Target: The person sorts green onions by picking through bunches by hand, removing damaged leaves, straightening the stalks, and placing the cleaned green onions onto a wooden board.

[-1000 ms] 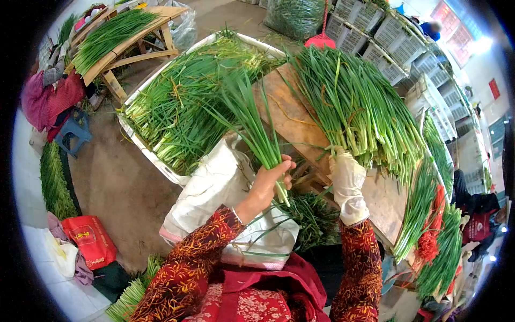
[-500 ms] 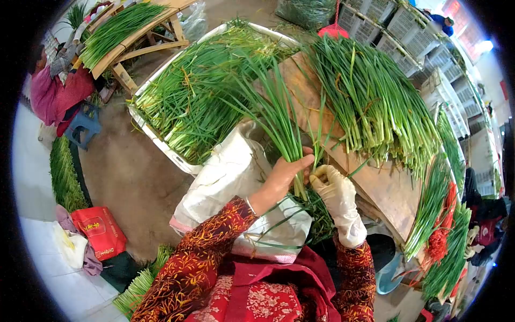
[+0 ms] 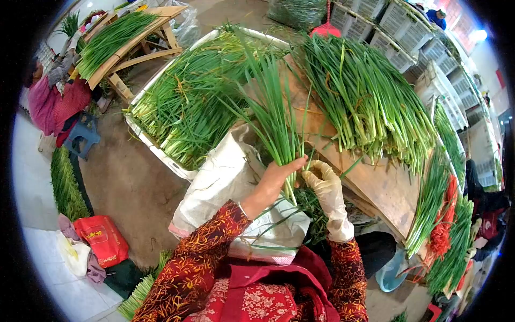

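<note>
My left hand (image 3: 280,174), bare, is closed around a small bunch of garlic chives (image 3: 274,121). Their green leaves fan upward and the pale stem ends stick out below the fist. Close beside it on the right, my right hand (image 3: 326,188) wears a whitish glove, its fingers curled and pressed together near the stems. What sits between those fingertips is too small to make out. Under both hands are a white woven sack (image 3: 214,188) across my lap and a heap of loose leaves (image 3: 311,212).
A white crate (image 3: 153,140) full of chives stands ahead left. On the wooden board (image 3: 383,196) to the right lies a large pile of chives (image 3: 370,102); red ties (image 3: 444,225) hang beyond. A co-worker (image 3: 56,104) sits far left near a blue stool (image 3: 83,134).
Both hands have shifted slightly left and down. The blade that stood apart near my right fingertips now lies closer to the bunch in my left hand.
</note>
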A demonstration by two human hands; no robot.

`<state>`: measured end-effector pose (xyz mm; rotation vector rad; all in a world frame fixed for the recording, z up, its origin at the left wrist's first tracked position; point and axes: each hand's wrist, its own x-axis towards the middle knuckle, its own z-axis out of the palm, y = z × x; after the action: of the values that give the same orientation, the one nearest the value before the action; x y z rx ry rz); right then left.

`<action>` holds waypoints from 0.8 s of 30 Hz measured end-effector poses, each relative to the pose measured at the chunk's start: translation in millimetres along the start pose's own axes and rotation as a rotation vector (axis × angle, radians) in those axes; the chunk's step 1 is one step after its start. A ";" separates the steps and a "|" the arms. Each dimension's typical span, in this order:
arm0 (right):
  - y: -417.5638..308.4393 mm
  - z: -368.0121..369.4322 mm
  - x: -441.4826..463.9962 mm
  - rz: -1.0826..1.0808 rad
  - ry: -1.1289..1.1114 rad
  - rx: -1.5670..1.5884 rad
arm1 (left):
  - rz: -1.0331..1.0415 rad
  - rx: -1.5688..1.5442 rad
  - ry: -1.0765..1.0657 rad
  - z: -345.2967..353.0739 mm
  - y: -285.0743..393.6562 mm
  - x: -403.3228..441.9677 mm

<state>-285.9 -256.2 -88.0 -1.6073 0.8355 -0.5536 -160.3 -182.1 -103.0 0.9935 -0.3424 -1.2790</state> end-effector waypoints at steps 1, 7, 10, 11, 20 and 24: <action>0.3 0.2 -1.0 0.062 -0.004 0.082 | 0.007 0.001 -0.016 -3.5 -4.8 2.0; -1.1 -18.2 -23.0 0.112 -0.289 0.251 | 0.064 -0.089 0.129 -21.6 5.2 9.9; 28.3 -32.0 -47.5 0.188 -0.732 -0.680 | 0.348 -0.228 0.205 -31.2 31.8 14.2; 61.4 -37.7 -47.7 0.262 -0.933 -1.090 | 0.430 -0.226 0.197 -32.6 41.0 11.6; -54.7 -45.5 37.1 -0.199 0.375 -1.242 | 0.263 -0.452 -0.037 -21.7 33.5 17.8; -41.5 -49.5 65.8 -0.073 0.357 -1.421 | 0.166 -0.424 0.033 -12.6 20.8 13.4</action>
<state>-272.3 -335.8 -43.5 -2.8594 1.6279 -0.2503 -134.1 -189.7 -97.9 0.6114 -0.1162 -1.1217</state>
